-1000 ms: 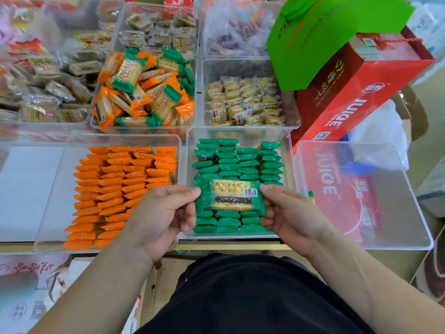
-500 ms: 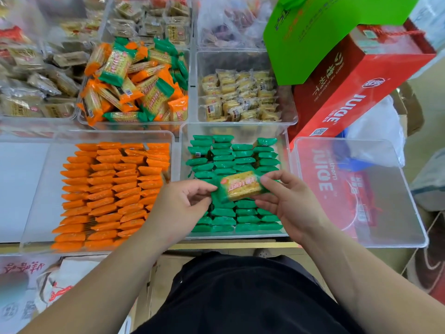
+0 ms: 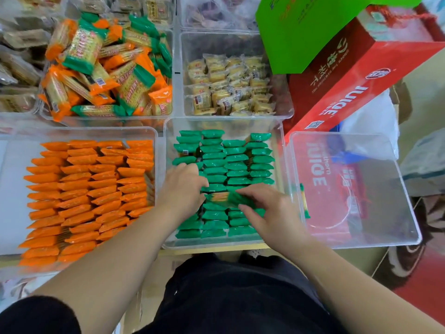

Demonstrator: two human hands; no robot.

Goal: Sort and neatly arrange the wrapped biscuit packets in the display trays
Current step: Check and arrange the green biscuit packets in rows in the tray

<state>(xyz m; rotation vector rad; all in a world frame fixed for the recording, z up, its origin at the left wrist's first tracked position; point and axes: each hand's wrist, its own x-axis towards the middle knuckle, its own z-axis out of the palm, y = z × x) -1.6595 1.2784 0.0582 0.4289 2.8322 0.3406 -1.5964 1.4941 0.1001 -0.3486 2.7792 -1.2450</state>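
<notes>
A green-wrapped biscuit packet (image 3: 222, 197) lies tilted low among the rows of green packets (image 3: 237, 162) in the middle clear tray (image 3: 168, 242). My left hand (image 3: 184, 189) holds its left end and my right hand (image 3: 267, 208) pinches its right end with curled fingers. To the left, a clear tray (image 3: 154, 133) holds neat rows of orange packets (image 3: 89, 189). Behind it, a tray (image 3: 101, 120) holds a loose mixed pile of orange and green packets (image 3: 108, 68).
An empty clear tray (image 3: 356, 189) stands at the right, with one green packet (image 3: 304, 201) upright against its left wall. Behind are a tray of pale wrapped cakes (image 3: 231, 83), a red juice box (image 3: 361, 75) and a green box (image 3: 313, 27). My dark clothing fills the bottom.
Both hands have lowered the green packet from above the tray down into the green rows, turning it from flat and face-up to edge-on.
</notes>
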